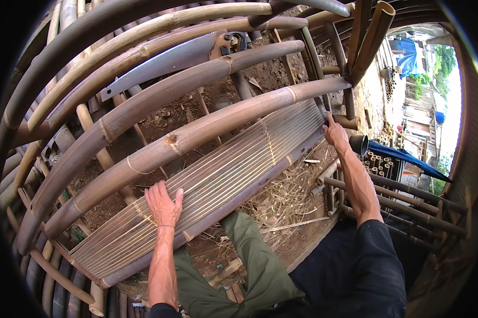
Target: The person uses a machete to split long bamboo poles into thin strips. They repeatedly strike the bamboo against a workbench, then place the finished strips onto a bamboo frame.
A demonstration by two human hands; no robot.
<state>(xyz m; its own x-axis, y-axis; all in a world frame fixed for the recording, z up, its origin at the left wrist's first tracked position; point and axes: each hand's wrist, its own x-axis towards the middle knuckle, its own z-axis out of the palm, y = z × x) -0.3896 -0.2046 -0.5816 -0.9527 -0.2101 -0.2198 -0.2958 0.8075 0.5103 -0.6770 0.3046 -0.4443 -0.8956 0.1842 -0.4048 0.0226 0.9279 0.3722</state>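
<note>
A long panel of thin bamboo slats (212, 180), with a pale cross binding, slants from the lower left to the upper right. My left hand (163, 204) lies on its near left part, palm down, with fingers stretched out and thumb apart. At the panel's far right end is my right hand (336, 133), its fingers mostly closed by the corner where the slats meet the frame. A small dark thing shows at those fingers, too little of it to name. Along the panel's front edge runs a thick brown bamboo pole (249, 183).
Curved bamboo rails (196, 132) arch over the panel's far side. A handsaw (167, 63) rests among them, its handle to the right. Pale shavings (284, 204) cover the ground by my knee (249, 238). Bamboo framework (403, 201) stands at the right, near cut tubes (379, 164).
</note>
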